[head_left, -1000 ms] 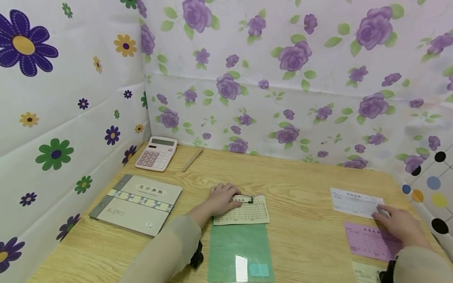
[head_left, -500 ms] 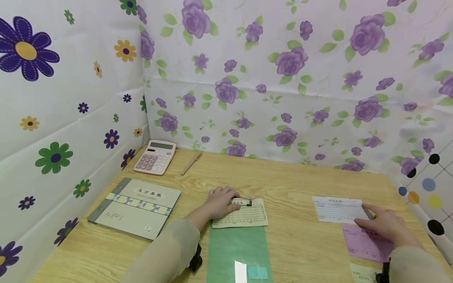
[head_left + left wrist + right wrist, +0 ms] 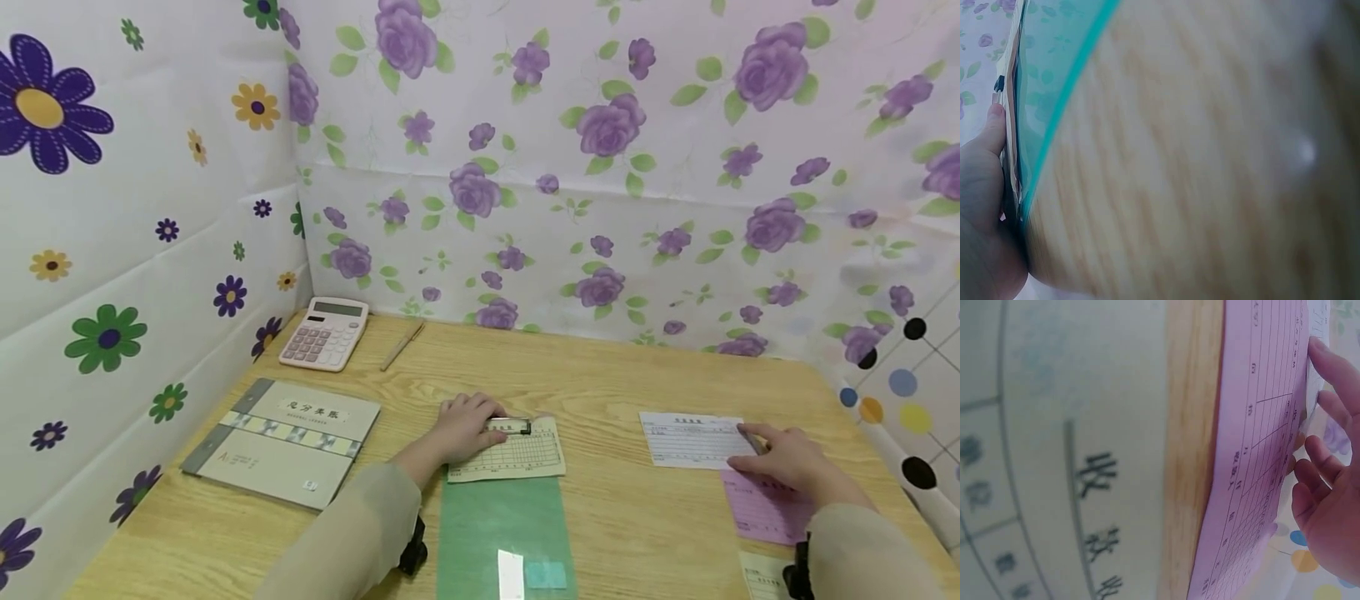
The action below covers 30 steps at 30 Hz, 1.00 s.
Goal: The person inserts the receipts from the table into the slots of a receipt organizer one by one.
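A translucent green clipboard lies at the front middle of the table, a pale yellow printed form at its top under a metal clip. My left hand grips the clipboard's top left, thumb beside the clip and fingers bent over the far side. The left wrist view shows the thumb close to the clip's dark end. On the right, thumb and forefinger of my right hand pinch the right end of a white printed slip. A pink slip lies partly under that hand.
Nearer the front right is a pale yellow slip, partly covered by the right wrist. At the left lie a grey-beige ledger, a pink calculator and a pen. Flowered cloth hangs along the table's back.
The right hand has moved left together with the white slip, which now lies farther from the table's right edge. The left hand stays at the clip.
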{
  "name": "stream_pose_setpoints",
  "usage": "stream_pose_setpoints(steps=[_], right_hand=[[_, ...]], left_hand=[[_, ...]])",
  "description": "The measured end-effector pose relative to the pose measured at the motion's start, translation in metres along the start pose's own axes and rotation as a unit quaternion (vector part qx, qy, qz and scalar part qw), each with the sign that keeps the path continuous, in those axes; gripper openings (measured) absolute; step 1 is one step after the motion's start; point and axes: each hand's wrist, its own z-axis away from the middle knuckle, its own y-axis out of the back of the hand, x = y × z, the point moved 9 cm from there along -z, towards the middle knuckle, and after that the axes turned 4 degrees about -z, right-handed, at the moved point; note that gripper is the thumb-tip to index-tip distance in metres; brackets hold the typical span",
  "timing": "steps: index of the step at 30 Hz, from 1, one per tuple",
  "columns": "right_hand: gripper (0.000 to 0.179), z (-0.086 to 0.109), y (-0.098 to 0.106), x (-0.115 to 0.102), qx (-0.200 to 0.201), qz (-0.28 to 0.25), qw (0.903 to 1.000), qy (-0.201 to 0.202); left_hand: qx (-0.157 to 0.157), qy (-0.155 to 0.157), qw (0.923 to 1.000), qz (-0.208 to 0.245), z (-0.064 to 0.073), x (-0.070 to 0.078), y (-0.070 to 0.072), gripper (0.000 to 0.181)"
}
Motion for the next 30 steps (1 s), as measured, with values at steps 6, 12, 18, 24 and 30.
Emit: stream_pose_setpoints(steps=[6,12,18,24,30], right_hand=[[0.088,-0.002,0.002,-0.001,0.008,0.008,0.9998,0.017],[0.087,-0.003,0.0,-0.001,0.006,-0.013,0.9996,0.024],[0.089,-0.002,-0.004,-0.004,-0.009,-0.067,0.9975,0.017],[0.079,0.0,-0.001,-0.014,-0.001,-0.112,0.9935,0.019],[0.074,0.001,0.0,-0.033,0.007,-0.168,0.9852,0.031]], left_hand=[[0.001,0.0,1.0,-0.001,0.001,0.0,0.002,0.042],[0.0,0.0,1.0,-0.002,0.001,0.0,0.002,0.042],[0.001,-0.001,1.0,0.0,0.002,0.001,0.001,0.042],[-0.001,-0.002,1.0,-0.004,0.0,0.0,-0.002,0.043],[0.001,-0.003,0.9999,-0.01,0.0,0.0,0.0,0.043]])
